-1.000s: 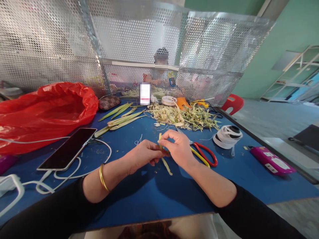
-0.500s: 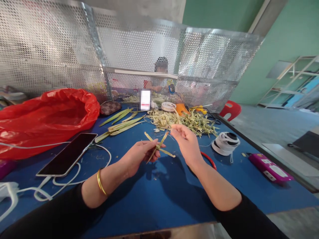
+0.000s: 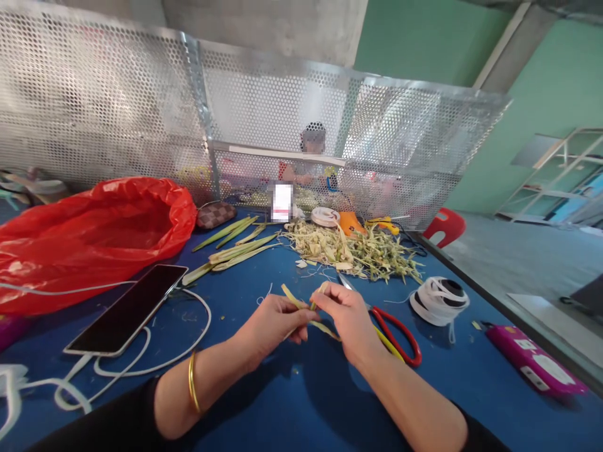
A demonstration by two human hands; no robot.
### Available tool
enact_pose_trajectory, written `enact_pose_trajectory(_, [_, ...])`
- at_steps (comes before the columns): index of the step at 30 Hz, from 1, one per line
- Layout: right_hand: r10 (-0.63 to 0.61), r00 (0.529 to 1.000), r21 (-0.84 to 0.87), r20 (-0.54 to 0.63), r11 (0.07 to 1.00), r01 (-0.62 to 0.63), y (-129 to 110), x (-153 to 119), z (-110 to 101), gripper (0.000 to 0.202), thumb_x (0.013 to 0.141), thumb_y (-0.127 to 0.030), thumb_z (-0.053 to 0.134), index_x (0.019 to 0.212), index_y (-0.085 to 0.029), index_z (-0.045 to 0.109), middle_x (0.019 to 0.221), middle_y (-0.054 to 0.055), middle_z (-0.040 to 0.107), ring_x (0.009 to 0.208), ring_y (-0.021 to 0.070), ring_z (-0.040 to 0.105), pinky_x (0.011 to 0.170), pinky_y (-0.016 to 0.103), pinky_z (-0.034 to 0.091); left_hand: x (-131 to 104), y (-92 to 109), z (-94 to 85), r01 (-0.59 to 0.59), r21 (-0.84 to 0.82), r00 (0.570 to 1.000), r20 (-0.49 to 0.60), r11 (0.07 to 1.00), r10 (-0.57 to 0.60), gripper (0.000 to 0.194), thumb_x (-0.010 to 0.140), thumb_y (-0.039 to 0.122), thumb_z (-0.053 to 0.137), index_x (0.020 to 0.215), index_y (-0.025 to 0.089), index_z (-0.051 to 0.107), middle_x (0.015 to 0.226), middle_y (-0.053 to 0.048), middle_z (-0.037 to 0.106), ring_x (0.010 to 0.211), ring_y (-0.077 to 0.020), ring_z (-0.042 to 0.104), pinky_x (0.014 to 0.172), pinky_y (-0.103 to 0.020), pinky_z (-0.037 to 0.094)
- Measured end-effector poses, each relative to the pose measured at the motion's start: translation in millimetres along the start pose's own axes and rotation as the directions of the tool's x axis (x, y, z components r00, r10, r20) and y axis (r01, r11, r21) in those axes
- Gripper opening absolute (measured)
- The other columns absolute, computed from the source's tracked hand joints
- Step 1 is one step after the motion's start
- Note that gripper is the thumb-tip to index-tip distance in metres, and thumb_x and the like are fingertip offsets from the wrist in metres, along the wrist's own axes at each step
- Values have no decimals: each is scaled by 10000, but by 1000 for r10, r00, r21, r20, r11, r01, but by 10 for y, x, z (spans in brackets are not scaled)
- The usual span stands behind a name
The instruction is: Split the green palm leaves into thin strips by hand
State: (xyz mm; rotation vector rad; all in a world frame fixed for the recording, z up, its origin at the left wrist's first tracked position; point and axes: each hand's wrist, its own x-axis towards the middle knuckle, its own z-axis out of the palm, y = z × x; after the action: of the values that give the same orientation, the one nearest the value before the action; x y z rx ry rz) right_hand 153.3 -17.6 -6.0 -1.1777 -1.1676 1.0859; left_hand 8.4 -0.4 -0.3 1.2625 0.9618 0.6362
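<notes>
Pale green leaf strips cross one another between my hands, above the blue table. My left hand, with a gold bangle on its wrist, pinches them near the crossing. The fingertips of my right hand are closed on an upper end of the strips, close to the left thumb. Fingers hide part of the crossing. Scissors with red handles lie under and beside my right hand and forearm, their blades pointing away.
Long leaves and a heap of small leaf pieces lie toward the back. A red plastic bag and a cabled phone are left; a white ribbon roll and purple packet right. A perforated screen stands behind.
My right hand has come down and closed on an end of the leaf strips, nearer my left hand. The view has tilted up slightly, and more of the scissors shows.
</notes>
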Motion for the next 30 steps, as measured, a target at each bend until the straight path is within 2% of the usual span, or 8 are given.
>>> enact_pose_trajectory(4, [-26,999,-13,-27,1000,25,84,18,24,229,725,-235,596,545,-177,467,570,-33,463,599,116,417,591,240,361,23,-30,26,15,28,1000,2,999,-15,314,645,420,693,545,127,640,455,-6,572,428,-81,463,504,-214,381])
enact_pose_trajectory(8, [-96,995,-103,-23,990,93,45,54,10,243,748,-235,580,553,-188,441,578,-29,453,590,121,422,572,239,375,83,-23,-19,25,23,1000,0,999,-25,316,648,439,691,646,123,690,491,-20,614,421,-83,471,500,-213,380])
enact_pose_trajectory(14, [-315,949,-257,-12,918,301,-84,79,-25,229,801,-223,547,591,-193,461,657,-12,500,658,140,491,647,250,412,148,126,-98,-49,28,997,59,998,47,340,684,448,667,793,129,721,577,-32,657,443,-88,512,513,-218,391])
enact_pose_trajectory(18, [-305,951,-312,45,900,304,-144,168,24,214,792,-191,558,599,-189,468,679,-10,519,659,137,506,652,250,419,209,115,-171,-36,-15,994,98,999,38,357,684,433,668,889,144,710,667,-49,692,478,-109,574,513,-224,386])
enact_pose_trajectory(22, [-348,934,-323,78,878,354,-138,283,74,193,804,-186,561,617,-187,512,708,5,562,684,145,547,667,253,441,268,106,-262,-10,-88,1000,21,996,12,342,649,387,694,894,147,707,730,-62,708,502,-124,603,499,-224,366])
enact_pose_trajectory(27, [-451,888,-375,84,812,448,40,275,55,109,822,-180,553,736,-210,612,760,20,591,703,153,570,646,253,469,271,115,-286,34,-201,993,-102,979,-56,251,627,305,717,829,156,722,746,-58,710,483,-88,537,490,-217,330])
enact_pose_trajectory(30, [-403,913,-358,62,845,397,90,233,30,113,836,-227,552,747,-212,620,737,23,615,676,155,577,633,254,479,275,85,-263,36,-202,994,-98,979,-57,221,641,306,710,809,162,728,743,-55,707,493,-80,515,496,-217,324])
